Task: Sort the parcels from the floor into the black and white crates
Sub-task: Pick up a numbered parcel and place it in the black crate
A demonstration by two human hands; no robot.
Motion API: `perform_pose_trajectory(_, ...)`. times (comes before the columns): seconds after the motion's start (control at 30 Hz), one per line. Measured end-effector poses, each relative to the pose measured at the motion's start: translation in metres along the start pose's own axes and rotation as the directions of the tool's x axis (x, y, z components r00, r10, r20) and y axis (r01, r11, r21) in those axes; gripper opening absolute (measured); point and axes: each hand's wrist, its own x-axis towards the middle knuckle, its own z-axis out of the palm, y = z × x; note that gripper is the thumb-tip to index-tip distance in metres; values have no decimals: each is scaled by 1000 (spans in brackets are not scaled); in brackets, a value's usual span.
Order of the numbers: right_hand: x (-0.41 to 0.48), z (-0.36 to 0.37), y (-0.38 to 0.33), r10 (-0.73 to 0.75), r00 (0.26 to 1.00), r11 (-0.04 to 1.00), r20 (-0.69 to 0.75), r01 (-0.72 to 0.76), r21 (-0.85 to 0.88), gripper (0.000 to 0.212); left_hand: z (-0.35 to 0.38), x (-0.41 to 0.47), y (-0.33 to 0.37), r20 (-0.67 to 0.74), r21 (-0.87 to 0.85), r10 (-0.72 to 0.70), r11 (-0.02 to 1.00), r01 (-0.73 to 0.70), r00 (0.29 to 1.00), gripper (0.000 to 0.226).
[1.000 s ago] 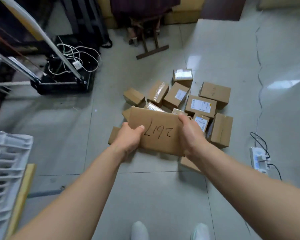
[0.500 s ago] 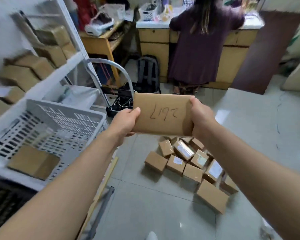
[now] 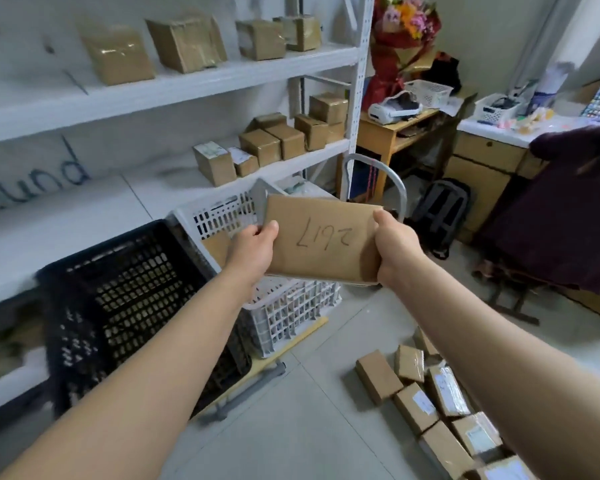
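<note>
A flat brown parcel [image 3: 321, 239] with handwritten digits on its face hangs in the air between both my hands. My left hand [image 3: 252, 252] grips its left edge, thumb on top. My right hand [image 3: 395, 247] grips its right edge. The parcel is over the white crate [image 3: 291, 306], which has a brown parcel [image 3: 215, 245] inside. The black crate [image 3: 125, 292] stands just left of the white one. Several more brown parcels [image 3: 430, 407] lie on the floor at the lower right.
White shelving [image 3: 187, 81] with several brown boxes runs along the left wall. The crates sit on a low trolley with a metal handle [image 3: 395, 181]. A person in a dark garment [image 3: 568, 216] stands at the right by a desk. A backpack [image 3: 440, 216] leans near it.
I lifted the parcel from the floor pile and turned left. The crates and shelving have come into view, and the parcel now hangs over the white crate.
</note>
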Motion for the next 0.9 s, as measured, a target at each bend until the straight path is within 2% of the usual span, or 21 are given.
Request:
perform_pose_trajectory(0.1,-11,50,5,-6,989,997,145,17,-76,21,-47,-3,-18,-136,-78,-59,996,48,989,29)
perform_pose_trajectory(0.2,-20,108,14,-48,959,977,280,103,-187,17,-93,-3,-47,-244,-220,-195,965,142,950,27)
perform_pose_trajectory(0.27,-23,149,25,-83,927,943,366,191,-272,12,-120,0,-71,-280,-355,-332,908,225,901,26)
perform_pose_trajectory(0.33,-26,191,38,-95,887,896,452,273,-349,22,-146,8,-96,-290,-488,-449,829,274,845,26)
perform_pose_trajectory(0.43,-24,251,60,-69,819,827,569,366,-427,30,-183,26,-130,-308,-586,-580,740,330,754,36)
perform_pose_trajectory(0.53,-12,312,80,-37,766,778,642,425,-463,32,-215,50,-162,-310,-648,-665,671,361,680,46)
perform_pose_trajectory(0.63,1,367,101,23,731,726,682,457,-514,48,-239,68,-186,-292,-718,-725,597,357,624,44)
perform_pose_trajectory(0.73,8,410,122,28,704,677,709,509,-532,44,-255,81,-209,-246,-797,-793,492,349,557,39)
perform_pose_trajectory(0.83,18,452,139,86,678,650,730,517,-557,36,-266,95,-230,-160,-871,-821,379,313,548,36)
perform_pose_trajectory(0.9,29,480,150,136,650,642,748,517,-566,38,-270,106,-242,-98,-916,-833,290,279,545,47)
